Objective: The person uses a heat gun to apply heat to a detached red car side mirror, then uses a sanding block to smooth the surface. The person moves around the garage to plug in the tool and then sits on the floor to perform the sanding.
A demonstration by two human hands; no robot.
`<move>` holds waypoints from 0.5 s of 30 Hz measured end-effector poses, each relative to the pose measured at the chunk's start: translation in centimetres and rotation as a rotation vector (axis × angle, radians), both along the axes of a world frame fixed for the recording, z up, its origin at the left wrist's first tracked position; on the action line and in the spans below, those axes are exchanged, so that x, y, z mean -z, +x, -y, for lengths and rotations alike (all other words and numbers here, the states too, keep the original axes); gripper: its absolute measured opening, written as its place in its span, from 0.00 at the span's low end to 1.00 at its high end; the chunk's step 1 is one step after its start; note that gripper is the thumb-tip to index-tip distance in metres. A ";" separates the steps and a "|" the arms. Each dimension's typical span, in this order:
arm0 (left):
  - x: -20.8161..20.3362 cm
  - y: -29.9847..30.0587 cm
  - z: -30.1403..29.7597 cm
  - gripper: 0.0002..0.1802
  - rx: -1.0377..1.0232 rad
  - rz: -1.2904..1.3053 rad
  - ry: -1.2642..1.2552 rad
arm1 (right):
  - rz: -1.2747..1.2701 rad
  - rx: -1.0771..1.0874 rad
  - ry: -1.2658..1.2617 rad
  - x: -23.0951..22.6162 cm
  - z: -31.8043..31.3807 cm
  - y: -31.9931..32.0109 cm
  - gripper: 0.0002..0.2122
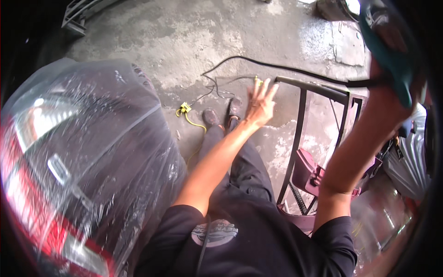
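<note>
My left hand (261,107) is held out in front of me, fingers spread, with nothing in it. My right arm reaches up to the far right, where my right hand (393,34) is wrapped round a teal corded power tool (396,64). Its exact kind is unclear, as the tool is cut off by the dark rim. A black cord (286,69) trails from it to the left and drops in loops to the floor. Near my feet, a yellow plug connector (185,108) lies at the end of a yellow extension cord (195,123).
On my left stands a vehicle under clear plastic sheeting (115,115), its red tail light (60,237) showing through. To my right is a black metal frame stand (297,134) with a pink panel (304,173) by it. A grey metal frame (74,23) stands at the far left.
</note>
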State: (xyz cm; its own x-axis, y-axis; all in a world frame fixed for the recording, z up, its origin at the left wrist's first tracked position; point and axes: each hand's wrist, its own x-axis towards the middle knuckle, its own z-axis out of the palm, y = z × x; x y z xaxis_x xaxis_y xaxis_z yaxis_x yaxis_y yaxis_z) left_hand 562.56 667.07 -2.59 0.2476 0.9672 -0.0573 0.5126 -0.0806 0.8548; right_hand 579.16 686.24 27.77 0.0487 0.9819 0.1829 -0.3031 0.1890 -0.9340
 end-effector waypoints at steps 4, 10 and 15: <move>-6.5 -1.9 2.0 0.27 0.193 0.299 -0.182 | 0.338 0.058 -0.041 -6.4 4.4 4.6 0.18; -1.6 -10.8 9.4 0.11 -0.074 0.288 -0.608 | 0.648 0.137 -0.040 -7.1 6.8 2.8 0.14; -22.3 -6.7 -2.5 0.11 -0.205 0.386 -0.343 | 0.255 0.077 -0.409 -1.5 10.1 1.1 0.15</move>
State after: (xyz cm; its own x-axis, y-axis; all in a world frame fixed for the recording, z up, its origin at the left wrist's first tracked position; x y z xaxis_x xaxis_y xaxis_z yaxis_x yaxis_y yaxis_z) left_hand 555.84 669.60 19.71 0.1215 0.9395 -0.3202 0.1323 0.3044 0.9433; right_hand 580.21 676.13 29.24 0.1277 0.9710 -0.2019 -0.0541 -0.1965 -0.9790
